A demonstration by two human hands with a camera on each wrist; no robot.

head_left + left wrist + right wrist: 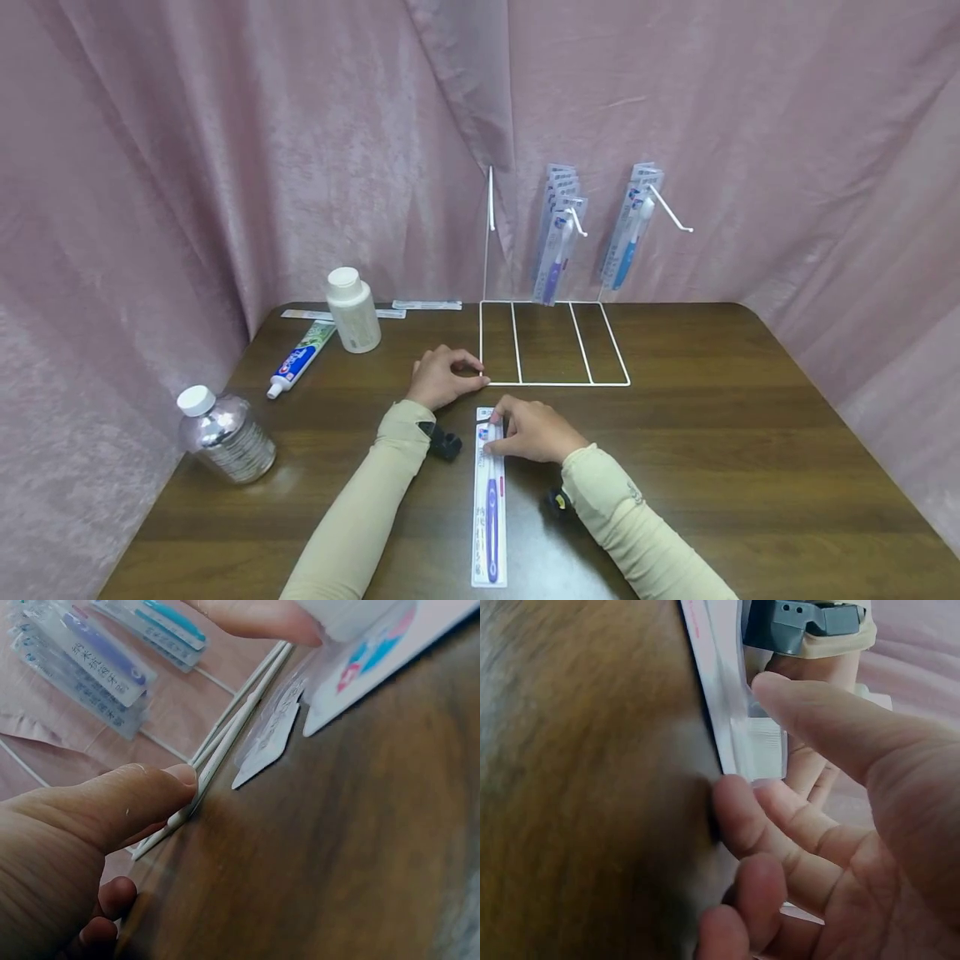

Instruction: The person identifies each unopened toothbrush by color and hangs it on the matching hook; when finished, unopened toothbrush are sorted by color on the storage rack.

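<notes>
Wooden table (712,433), left hand (438,377) fingers on wire rack (555,383), right hand (534,431) fingers hiding toothbrush pack (490,508) top.

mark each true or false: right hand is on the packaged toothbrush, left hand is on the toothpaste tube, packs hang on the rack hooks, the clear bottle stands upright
1. The right hand holds the top end of the packaged toothbrush lying on the table. True.
2. The left hand rests on the toothpaste tube. False: it touches the front corner of the white wire rack; the tube lies apart, further left.
3. Toothbrush packs hang on the rack's hooks. True.
4. The clear bottle stands upright. False: it lies on its side.
</notes>
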